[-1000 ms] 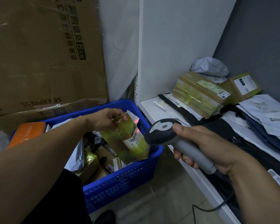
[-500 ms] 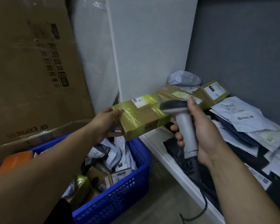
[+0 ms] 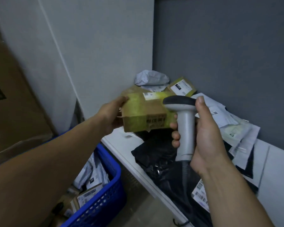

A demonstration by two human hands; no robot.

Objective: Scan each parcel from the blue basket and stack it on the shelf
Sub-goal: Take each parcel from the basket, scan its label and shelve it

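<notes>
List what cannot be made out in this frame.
Head view only.
1. Label print on the cardboard parcel: too small and blurred.
2. Window of the barcode scanner: turned away from the camera.
3. Contents of the blue basket: mostly behind the left forearm, cut off by the bottom edge.
4. Most fingers of the left hand: behind the parcel.

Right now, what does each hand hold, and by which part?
The left hand grips the yellow-taped parcel by its left end; the right hand grips the scanner by its handle.
</notes>
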